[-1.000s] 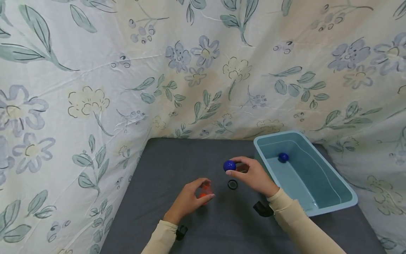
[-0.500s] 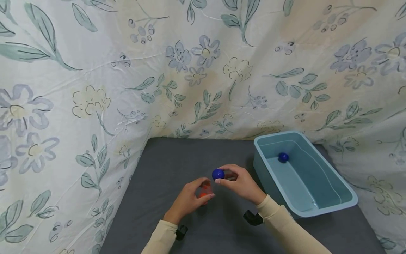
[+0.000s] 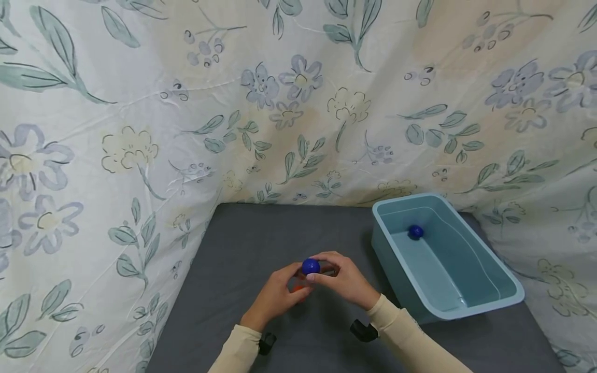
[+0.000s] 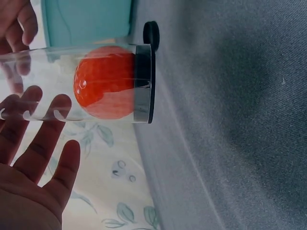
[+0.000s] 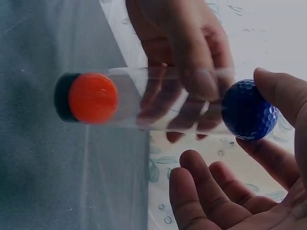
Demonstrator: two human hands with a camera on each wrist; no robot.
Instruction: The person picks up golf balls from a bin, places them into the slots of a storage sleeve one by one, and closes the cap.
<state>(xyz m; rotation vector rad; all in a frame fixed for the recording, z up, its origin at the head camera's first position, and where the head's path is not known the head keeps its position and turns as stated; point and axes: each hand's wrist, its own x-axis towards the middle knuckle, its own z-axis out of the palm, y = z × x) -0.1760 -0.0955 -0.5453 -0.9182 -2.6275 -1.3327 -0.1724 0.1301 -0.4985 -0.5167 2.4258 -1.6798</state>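
In the right wrist view, a clear tube [image 5: 129, 98] runs between my two hands, with an orange golf ball [image 5: 93, 98] at its black-capped lower end. My left hand [image 3: 274, 296] holds this tube upright over the table, thumb and fingers curled round its upper part. With thumb and index finger, my right hand [image 3: 347, 281] pinches a dimpled blue golf ball [image 5: 249, 110] right at the tube's upper end. The other right-hand fingers are spread. From the head, the blue ball [image 3: 311, 266] covers the tube's mouth.
At the right stands a light blue bin [image 3: 466, 254] with another blue ball [image 3: 415, 232] inside, near its far left corner. A loose black cap [image 4: 151, 34] lies on the dark grey table [image 3: 261, 228]. A floral cloth [image 3: 298, 150] hangs behind.
My right hand has carried the blue golf ball left and toward me, to the tube's top. The left hand stays in place with the tube. The loose cap is now hidden in the head view.
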